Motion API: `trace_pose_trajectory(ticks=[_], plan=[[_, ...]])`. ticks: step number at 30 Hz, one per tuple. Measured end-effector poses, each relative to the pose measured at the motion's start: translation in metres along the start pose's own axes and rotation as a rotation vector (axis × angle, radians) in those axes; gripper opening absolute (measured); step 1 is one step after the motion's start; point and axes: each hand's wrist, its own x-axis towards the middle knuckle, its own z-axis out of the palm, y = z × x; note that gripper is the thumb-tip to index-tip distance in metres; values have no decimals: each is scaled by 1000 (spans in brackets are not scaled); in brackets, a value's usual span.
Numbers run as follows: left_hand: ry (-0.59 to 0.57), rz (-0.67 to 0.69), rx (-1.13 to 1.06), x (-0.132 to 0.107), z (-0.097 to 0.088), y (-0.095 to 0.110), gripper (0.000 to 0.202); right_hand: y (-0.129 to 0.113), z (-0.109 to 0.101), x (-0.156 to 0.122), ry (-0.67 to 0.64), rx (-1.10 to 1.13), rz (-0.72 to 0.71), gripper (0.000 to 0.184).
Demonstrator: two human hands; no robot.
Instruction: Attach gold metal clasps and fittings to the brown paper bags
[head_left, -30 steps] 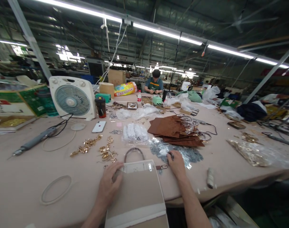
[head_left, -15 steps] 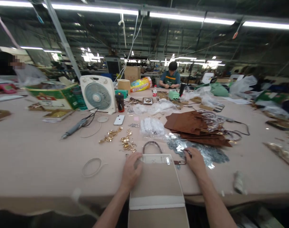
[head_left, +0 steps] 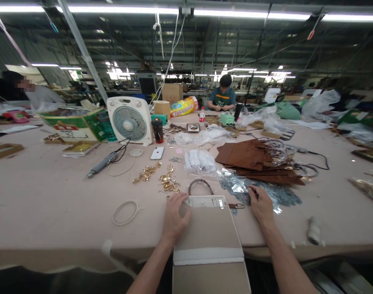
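A beige bag panel (head_left: 209, 228) lies in front of me and hangs over the table edge. A dark looped handle (head_left: 201, 181) rises from its far end, and a brown strap with a metal buckle (head_left: 238, 206) sticks out at its right. One small metal plate (head_left: 221, 203) sits near the panel's top right corner. My left hand (head_left: 177, 214) grips the panel's top left corner. To the right of the panel, my right hand (head_left: 260, 204) is at the near side of a pile of thin metal plates (head_left: 286, 198). Its fingers are pinched together; what they hold is hidden.
Brown bag pieces (head_left: 244, 155) are stacked behind the plates. Gold hardware (head_left: 169, 179) lies left of a clear plastic bundle (head_left: 200, 161). Farther left are an electric screwdriver (head_left: 102, 163), a phone (head_left: 157, 153) and a box fan (head_left: 129, 120). A co-worker (head_left: 222, 98) sits across the table.
The view has shifted slightly, so everything sits a little to the right. My right hand has moved a bit away from the panel over the plates; my left hand keeps its place on the corner.
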Motion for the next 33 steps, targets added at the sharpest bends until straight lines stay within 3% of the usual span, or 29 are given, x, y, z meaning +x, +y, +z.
trace_pose_trajectory(ticks=[8, 14, 20, 26, 33], plan=[[64, -108, -53, -9, -5, -6, 55, 9, 3, -1, -24, -76, -22, 45], [68, -196, -71, -18, -7, -7, 39, 3, 0, -4, 10, -63, -26, 47], [5, -177, 11, -16, -6, -6, 32, 0, 3, -5, -3, -99, 4, 46], [-58, -219, 51, -8, -1, -19, 57, -23, -8, -3, 49, 5, -72, 36], [-143, -138, 15, 7, 3, -36, 40, -31, -10, -4, 24, -15, -105, 29]])
